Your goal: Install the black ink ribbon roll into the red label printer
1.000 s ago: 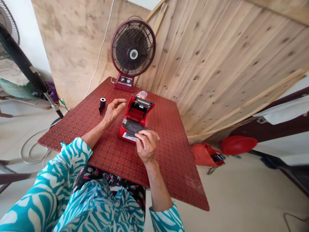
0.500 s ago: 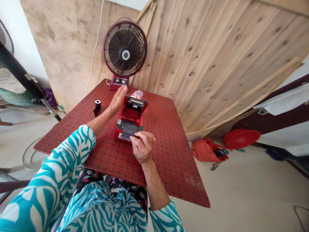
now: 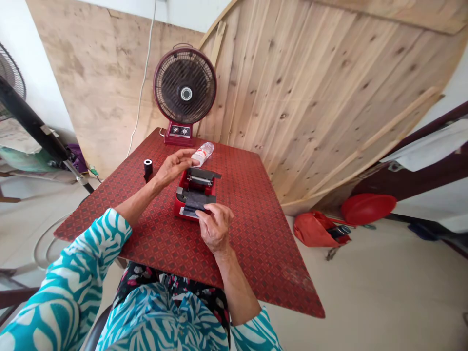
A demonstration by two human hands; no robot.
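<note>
A small red machine (image 3: 177,206) that looks like a printer stands on the table, its lid (image 3: 205,173) partly raised and tilted forward. My left hand (image 3: 176,164) is at the lid's back left edge with its fingers stretched out, seeming to touch it. Across the front of the machine lies a wide black strip (image 3: 197,201), its far end under the lid. At the strip's front right edge my right hand (image 3: 215,224) has thumb and fingers pinched on it. A clear plastic bottle (image 3: 203,153) with a red and white label lies behind the machine.
The table (image 3: 263,253) has a red patterned top. A dark roll with a white core (image 3: 147,168) stands left of my left forearm. At the back edge is a maroon fan (image 3: 185,92). A red bag (image 3: 314,229) and a red basin (image 3: 367,208) are to the right.
The lid has tipped forward and down over the machine. My left hand has come down with it, its fingers now curving over the back edge. The right hand keeps its pinch on the strip.
</note>
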